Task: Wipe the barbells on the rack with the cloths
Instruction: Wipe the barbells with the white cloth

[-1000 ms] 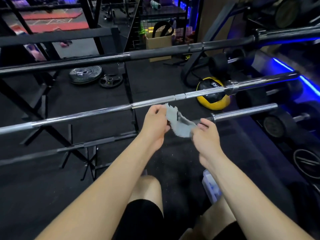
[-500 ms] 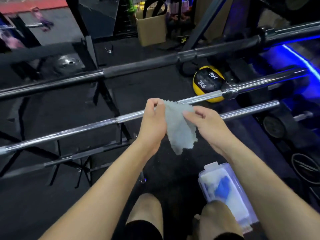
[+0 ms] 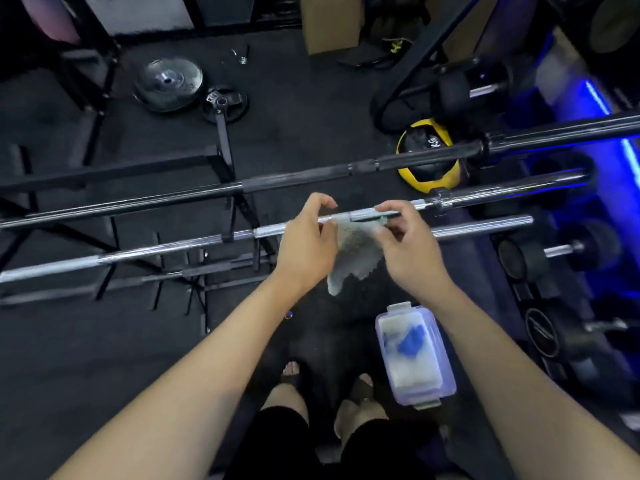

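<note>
a chrome bar [image 3: 173,249] runs across the rack, a black bar [image 3: 294,178] just beyond it. a clear box [image 3: 415,355] of cloths sits on the floor on the near side of the chrome bar. the left hand [image 3: 304,244] and right hand [image 3: 412,244] each pinch a top corner of a grey cloth [image 3: 353,258], spread between them at the chrome bar; contact is unclear. wiping looks about to begin: next, wrap the cloth round the bar and slide it along.
</note>
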